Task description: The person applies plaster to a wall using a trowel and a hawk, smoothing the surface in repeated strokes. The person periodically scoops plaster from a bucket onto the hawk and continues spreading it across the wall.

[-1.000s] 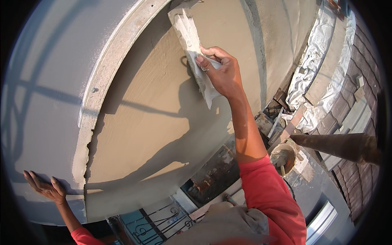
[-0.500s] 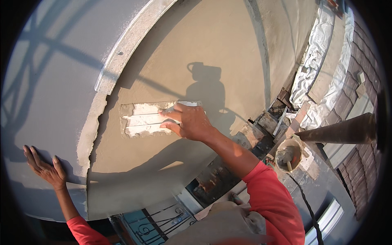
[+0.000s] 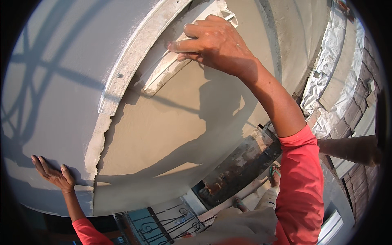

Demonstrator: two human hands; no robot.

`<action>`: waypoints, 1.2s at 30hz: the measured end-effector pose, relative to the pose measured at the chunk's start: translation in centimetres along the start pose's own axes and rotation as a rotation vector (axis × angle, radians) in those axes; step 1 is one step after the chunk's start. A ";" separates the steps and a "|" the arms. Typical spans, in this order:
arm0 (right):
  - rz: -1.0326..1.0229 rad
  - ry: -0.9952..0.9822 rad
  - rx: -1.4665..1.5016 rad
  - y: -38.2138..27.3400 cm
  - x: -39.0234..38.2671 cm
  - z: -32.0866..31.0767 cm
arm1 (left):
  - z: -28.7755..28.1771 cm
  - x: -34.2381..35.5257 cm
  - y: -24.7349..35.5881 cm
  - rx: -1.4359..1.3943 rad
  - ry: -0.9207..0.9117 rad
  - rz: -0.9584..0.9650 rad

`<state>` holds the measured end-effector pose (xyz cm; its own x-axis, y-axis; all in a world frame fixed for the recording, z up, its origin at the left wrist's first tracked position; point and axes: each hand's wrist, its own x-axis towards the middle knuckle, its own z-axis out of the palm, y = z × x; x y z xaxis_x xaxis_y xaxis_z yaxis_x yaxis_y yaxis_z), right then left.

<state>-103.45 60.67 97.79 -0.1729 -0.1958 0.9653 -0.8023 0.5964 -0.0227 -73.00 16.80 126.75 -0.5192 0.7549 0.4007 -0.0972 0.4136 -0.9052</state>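
My left hand [image 3: 53, 173] lies flat on a painted grey wall [image 3: 55, 106], fingers apart. Raised high, my right hand [image 3: 214, 47] grips a white plastering float [image 3: 157, 77], held slanting and partly hidden by the hand, against beige fresh plaster [image 3: 151, 139]. The float's long edge runs beside a pale curved trim strip [image 3: 122, 79], whose lower part has a ragged edge. My shadow falls across the plaster below the float.
Crumpled foil [image 3: 330, 49] and roof tiles [image 3: 355, 110] line the right, with a dark pole [image 3: 347, 148] in front. A dark narrow ledge [image 3: 228, 171], my sandalled feet [image 3: 274, 175] and an iron grille [image 3: 167, 220] are below.
My right hand has swept down to mid-plaster and back up toward the trim, turning the float from flat to slanting. My left hand stays on the wall. The bucket is now hidden.
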 end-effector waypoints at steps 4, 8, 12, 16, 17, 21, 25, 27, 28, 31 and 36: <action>0.081 -0.120 0.170 -6.7 -4.9 2.6 | -0.1 -0.1 0.0 -0.001 -0.012 -0.005; 0.176 -0.167 0.224 -12.2 -10.8 3.6 | -0.1 -0.2 0.2 0.016 -0.019 -0.015; 0.697 0.168 0.036 -11.5 -14.4 3.7 | 0.0 -0.2 0.3 0.002 -0.008 -0.013; 0.782 0.358 -0.018 -7.7 -14.3 4.4 | -0.2 -0.2 0.3 0.021 -0.015 -0.018; 0.695 0.348 -0.046 -7.2 -14.0 4.4 | -0.1 -0.2 0.3 0.016 -0.009 -0.018; 0.598 0.420 -0.068 -4.8 -11.8 4.4 | -0.1 -0.3 0.1 0.010 -0.021 -0.016; 0.948 0.369 0.047 -1.3 -9.2 3.5 | -0.1 -0.4 -0.1 0.010 -0.024 -0.014; 0.973 0.478 0.004 1.0 -7.7 3.2 | -0.1 -0.4 -0.2 0.016 -0.034 -0.016; 1.014 0.441 0.021 2.2 -7.4 2.7 | -0.2 -0.4 -0.2 0.023 -0.038 -0.011; 1.048 0.441 0.007 5.5 -6.2 1.9 | -0.3 -0.4 -0.1 0.019 -0.040 -0.016; 1.122 0.369 0.089 9.7 -5.8 0.0 | -0.3 -0.1 0.1 0.007 -0.048 -0.016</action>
<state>-110.21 67.56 91.93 -0.6419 0.6479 0.4102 -0.3460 0.2326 -0.9089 -72.68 16.93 126.62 -0.5577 0.7227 0.4083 -0.1121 0.4218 -0.8997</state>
